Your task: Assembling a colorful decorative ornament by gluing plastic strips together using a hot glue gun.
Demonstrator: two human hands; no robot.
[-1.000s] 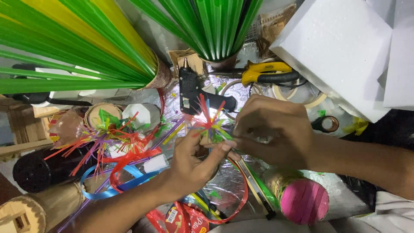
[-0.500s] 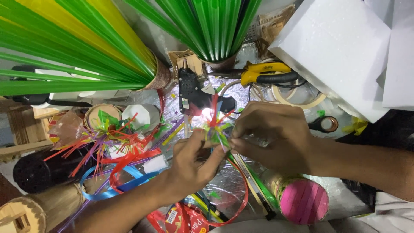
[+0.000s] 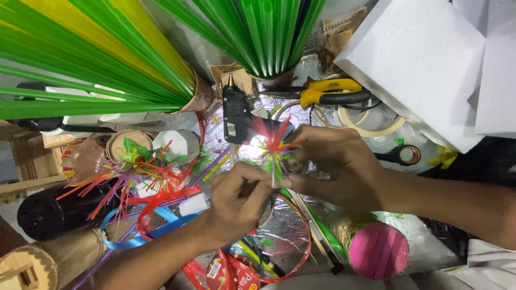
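The fingers (image 3: pixel 258 180) of the left hand (image 3: pixel 236 201) are pressed together around the lower stem of a small tuft of coloured plastic strips (image 3: pixel 274 142), which is pinched from the other side by the right hand (image 3: pixel 336 166). The tuft is held upright above the foil-covered table (image 3: pixel 279 231), just in front of a black glue gun (image 3: pixel 236 115). A similar spiky bundle (image 3: pixel 142 166) lies well to the left. A pink-topped roll (image 3: pixel 379 249) is seen near the right wrist, and yellow-handled pliers (image 3: pixel 328 91) beyond the hands.
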